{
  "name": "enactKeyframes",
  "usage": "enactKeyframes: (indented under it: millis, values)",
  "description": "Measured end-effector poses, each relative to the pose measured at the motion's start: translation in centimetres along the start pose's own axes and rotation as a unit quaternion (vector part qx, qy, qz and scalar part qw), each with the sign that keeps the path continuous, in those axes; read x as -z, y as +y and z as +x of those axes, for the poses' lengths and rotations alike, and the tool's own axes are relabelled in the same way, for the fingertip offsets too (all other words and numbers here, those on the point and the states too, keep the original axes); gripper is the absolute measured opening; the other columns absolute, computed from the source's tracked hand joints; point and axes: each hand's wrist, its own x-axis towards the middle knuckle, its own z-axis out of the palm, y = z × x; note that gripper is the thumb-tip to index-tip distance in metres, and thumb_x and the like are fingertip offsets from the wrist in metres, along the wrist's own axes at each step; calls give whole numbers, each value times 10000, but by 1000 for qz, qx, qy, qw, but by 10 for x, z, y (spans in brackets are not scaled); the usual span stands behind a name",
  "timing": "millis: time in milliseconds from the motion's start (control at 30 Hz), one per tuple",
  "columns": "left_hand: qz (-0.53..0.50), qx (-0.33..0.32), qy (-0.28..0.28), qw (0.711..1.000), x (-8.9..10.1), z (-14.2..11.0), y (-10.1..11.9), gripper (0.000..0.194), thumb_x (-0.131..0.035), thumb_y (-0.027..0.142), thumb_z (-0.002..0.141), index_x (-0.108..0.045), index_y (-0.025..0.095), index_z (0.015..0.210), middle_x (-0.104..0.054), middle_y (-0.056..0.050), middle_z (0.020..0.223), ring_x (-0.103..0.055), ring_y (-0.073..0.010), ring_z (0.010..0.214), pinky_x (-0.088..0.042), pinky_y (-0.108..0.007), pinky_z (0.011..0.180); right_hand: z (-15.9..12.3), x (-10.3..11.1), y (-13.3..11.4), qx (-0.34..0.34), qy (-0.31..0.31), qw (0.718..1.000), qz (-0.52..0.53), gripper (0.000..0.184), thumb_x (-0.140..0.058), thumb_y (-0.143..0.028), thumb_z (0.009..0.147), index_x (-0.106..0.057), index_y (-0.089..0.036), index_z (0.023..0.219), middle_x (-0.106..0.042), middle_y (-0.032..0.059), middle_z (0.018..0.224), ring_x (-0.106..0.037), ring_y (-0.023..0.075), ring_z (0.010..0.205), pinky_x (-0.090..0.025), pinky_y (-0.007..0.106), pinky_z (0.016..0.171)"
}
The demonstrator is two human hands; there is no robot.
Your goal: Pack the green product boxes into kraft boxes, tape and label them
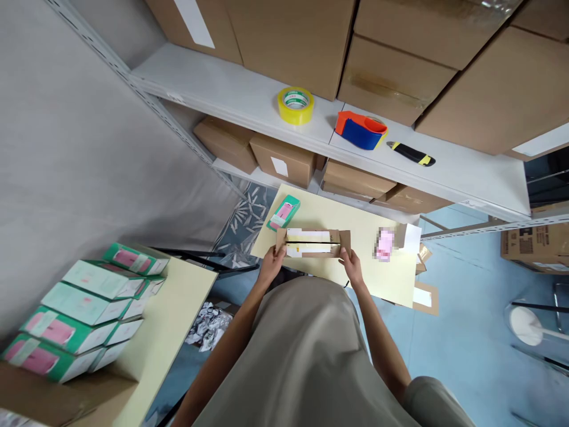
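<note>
A small brown cardboard box (pixel 311 243) with white and yellowish patches and a dark seam along its middle is held over the pale yellow table (pixel 311 271). My left hand (pixel 272 264) grips its left end, and my right hand (pixel 351 265) grips the right end, where a flap sticks out. Just beyond my left hand lies a green and pink carton (pixel 283 213). Right of my right hand is a pink item (pixel 384 244), blurred by pixelation, so its kind is unclear.
On the shelf (pixel 222 89) ahead sit yellow tape (pixel 296 105), an orange and blue tape dispenser (pixel 361 130) and a utility knife (pixel 411 153), below large cardboard boxes (pixel 284 41). Green cartons (pixel 84 302) are stacked on a side table (pixel 178 302) at left.
</note>
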Motion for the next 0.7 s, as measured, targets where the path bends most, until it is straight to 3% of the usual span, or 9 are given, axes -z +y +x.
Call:
enactKeyframes:
  millis: [133,200,300,433,567,700]
  values:
    - [56,-91,96,990,6,-13,20,494,-639,509,1013,-637,187,1387,-723,-171,1353,-700,-306,1239,-596,-428,1030,-3,2,-14,116,111,978,-137,718,-486,-728,1025,-594,-152,1440,-692,225,1408,-679,335,1278,-613,506,1021]
    - [97,-163,90,978,8,-16,37,413,-567,480,1060,-671,215,1358,-716,-151,1334,-680,-293,1243,-572,-428,1078,-1,1,-33,197,129,948,-213,562,-434,-595,1092,-624,-178,1417,-686,204,1408,-636,328,1322,-558,519,1101]
    - [157,-233,-3,960,2,-11,61,358,-514,428,1086,-721,241,1310,-712,-136,1303,-648,-304,1289,-511,-449,1179,10,-8,-64,257,40,917,-302,414,-397,-418,1129,-690,-200,1324,-741,163,1302,-655,309,1258,-543,460,1091]
    - [246,-272,-90,926,-16,0,71,344,-572,433,1061,-748,230,1276,-639,-156,1456,-529,-357,1464,-375,-523,1305,23,-25,-92,242,-125,873,-405,329,-444,-295,1129,-737,-221,1258,-796,111,1212,-729,282,1148,-554,358,983]
    - [269,-285,-81,917,-24,0,58,328,-572,458,1066,-745,224,1216,-513,-173,1638,-397,-389,1591,-301,-589,1337,25,-33,-98,239,-165,833,-472,310,-459,-275,1142,-754,-235,1228,-810,106,1193,-743,286,1162,-526,337,990]
    - [261,-280,-62,922,-23,-2,46,401,-604,423,1045,-685,194,1365,-360,-190,1765,-275,-407,1667,-260,-603,1356,27,-32,-96,249,-173,823,-480,298,-478,-239,1130,-737,-227,1277,-805,108,1229,-721,279,1219,-505,339,1045]
